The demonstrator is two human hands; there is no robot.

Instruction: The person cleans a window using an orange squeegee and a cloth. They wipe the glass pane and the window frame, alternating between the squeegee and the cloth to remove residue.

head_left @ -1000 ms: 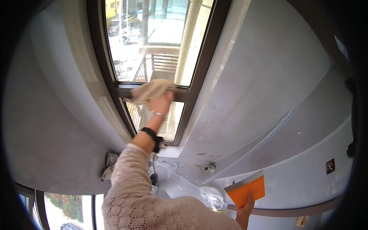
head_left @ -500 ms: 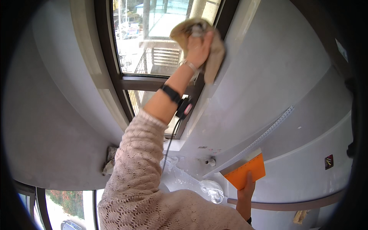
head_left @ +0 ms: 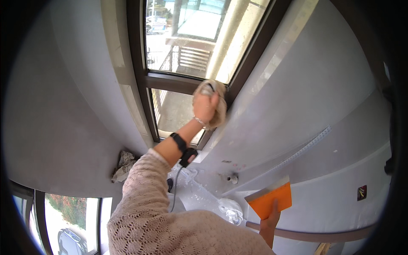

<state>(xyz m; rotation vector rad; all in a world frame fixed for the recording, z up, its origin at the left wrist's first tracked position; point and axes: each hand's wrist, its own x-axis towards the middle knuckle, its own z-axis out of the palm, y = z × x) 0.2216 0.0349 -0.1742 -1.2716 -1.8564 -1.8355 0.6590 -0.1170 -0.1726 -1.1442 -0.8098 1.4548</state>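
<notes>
My left hand (head_left: 204,109) is closed on a bunched beige cloth (head_left: 219,114). It presses the cloth against the right side of the brown window frame (head_left: 176,82), where the crossbar meets the upright. A pale and dark patch shows in the top of the bundle; I cannot make out what it is. Low on the right, my right hand (head_left: 270,220) grips a wide putty knife (head_left: 272,201), its orange body in my fingers and its metal blade edge facing up and left. The putty knife is held away from the wall.
Grey walls flank the window. A perforated white corner strip (head_left: 308,146) runs along the right wall, near an open socket box (head_left: 361,192). A pipe stub (head_left: 232,178), a white plastic bag (head_left: 231,210) and a crumpled rag (head_left: 124,166) lie lower down. A cable hangs from my left forearm.
My left hand has moved down with the cloth, from the upper pane's right edge to the crossbar corner. The view has shifted slightly. The putty knife stays in my right hand.
</notes>
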